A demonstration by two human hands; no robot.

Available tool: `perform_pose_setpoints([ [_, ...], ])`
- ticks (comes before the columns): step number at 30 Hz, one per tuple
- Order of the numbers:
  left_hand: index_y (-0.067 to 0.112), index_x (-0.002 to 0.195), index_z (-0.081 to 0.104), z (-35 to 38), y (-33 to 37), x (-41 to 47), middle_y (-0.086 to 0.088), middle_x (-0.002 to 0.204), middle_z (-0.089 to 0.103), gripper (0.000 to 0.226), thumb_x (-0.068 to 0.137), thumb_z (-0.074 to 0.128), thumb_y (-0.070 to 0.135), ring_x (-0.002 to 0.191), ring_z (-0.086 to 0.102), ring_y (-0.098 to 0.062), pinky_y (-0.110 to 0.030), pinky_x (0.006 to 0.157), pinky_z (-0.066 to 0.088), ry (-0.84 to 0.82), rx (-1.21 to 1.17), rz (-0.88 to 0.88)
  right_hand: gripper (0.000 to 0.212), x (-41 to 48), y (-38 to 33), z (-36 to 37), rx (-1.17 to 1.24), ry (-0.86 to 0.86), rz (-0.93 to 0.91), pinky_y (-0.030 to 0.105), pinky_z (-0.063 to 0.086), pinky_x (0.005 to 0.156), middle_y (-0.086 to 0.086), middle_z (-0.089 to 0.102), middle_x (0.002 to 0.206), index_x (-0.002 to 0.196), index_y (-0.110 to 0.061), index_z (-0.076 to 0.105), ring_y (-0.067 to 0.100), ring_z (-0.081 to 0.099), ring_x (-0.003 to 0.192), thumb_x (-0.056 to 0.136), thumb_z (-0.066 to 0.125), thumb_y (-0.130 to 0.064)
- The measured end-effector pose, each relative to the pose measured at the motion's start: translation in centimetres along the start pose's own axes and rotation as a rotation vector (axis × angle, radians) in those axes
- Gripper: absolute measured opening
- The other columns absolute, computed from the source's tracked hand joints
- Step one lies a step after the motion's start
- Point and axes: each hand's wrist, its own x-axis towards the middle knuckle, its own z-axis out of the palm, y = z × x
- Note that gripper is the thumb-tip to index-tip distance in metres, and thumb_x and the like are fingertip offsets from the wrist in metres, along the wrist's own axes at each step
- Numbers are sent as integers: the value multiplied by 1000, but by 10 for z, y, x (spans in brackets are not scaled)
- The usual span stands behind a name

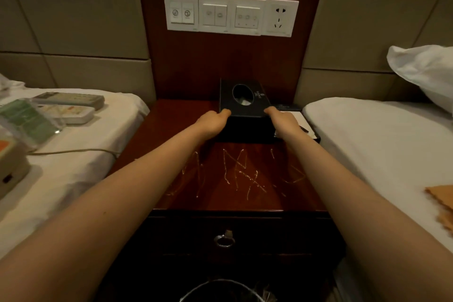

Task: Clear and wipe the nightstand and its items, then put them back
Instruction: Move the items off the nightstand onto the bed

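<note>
Both bare arms are reaching straight out in front, side by side, with a gap between them. The left hand (212, 123) is holding the left side of the black box (241, 95), its thumb lying on the top edge. The right hand (282, 122) is holding the right side the same way. The other fingers are hiding from view.

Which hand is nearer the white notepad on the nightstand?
Right. The right hand grips the right side of the tissue box, directly beside the notepad. The left hand grips the box's left side, so the whole box lies between it and the pad.
</note>
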Motion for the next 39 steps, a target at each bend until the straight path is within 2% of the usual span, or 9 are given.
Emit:
perform_pose_setpoints([
  [4,11,143,32,12,1,10,-11,139,45,62,94,34,49,125,46,-28,-44,108,36,18,-292,-80,49,9,4,10,63,-44,31,32,37,78,7,56,118,126,-10,50,21,52,96,91,46,-45],
  [9,17,120,41,7,6,5,-9,120,52,30,96,40,34,110,54,-26,-47,98,46,55,-528,-69,50,6,-4,6,216,-49,57,33,40,85,5,51,127,136,-14,42,22,51,108,94,45,-40],
  [11,14,119,43,2,9,-1,-9,120,51,30,95,43,31,109,53,-26,-48,93,48,30,-556,-39,35,-1,-11,2,346,-93,102,37,42,85,7,52,120,125,-17,46,22,52,101,95,46,-35],
  [13,13,118,46,-3,11,-9,-10,122,51,30,94,45,30,109,53,-26,-48,90,49,35,-567,-14,8,-9,-18,-2,442,-124,112,39,43,84,4,51,98,95,-20,49,19,51,87,95,48,-28],
  [15,16,111,47,-10,12,-22,-9,120,50,22,93,46,28,108,52,-25,-47,87,50,60,-598,-7,13,-20,-23,-3,492,-128,92,40,44,86,2,48,89,81,-22,45,17,49,81,94,50,-24],
  [21,22,98,44,-27,14,-73,2,92,44,6,94,48,21,82,46,-15,-44,86,47,82,-714,-51,10,-64,-26,4,739,-171,152,39,47,83,5,53,89,84,-17,49,20,55,82,84,57,-22],
  [28,21,101,43,-33,-8,-137,0,93,45,11,93,50,23,80,47,-15,-38,71,48,152,-759,-95,7,-120,-14,22,806,-209,166,38,50,79,6,56,89,83,-17,52,23,58,84,81,58,-20],
  [34,26,85,46,-39,-25,-187,1,94,48,10,92,52,21,81,50,-16,-40,77,48,215,-858,-69,18,-164,-15,31,772,-214,105,41,51,82,7,57,100,91,-18,57,27,60,96,74,64,-22],
  [39,24,90,48,-49,-35,-225,-1,90,52,6,91,53,21,77,54,-16,-35,68,47,292,-850,1,60,-203,-18,38,823,-270,97,39,55,76,12,61,112,108,-14,60,33,62,106,50,69,-28],
])
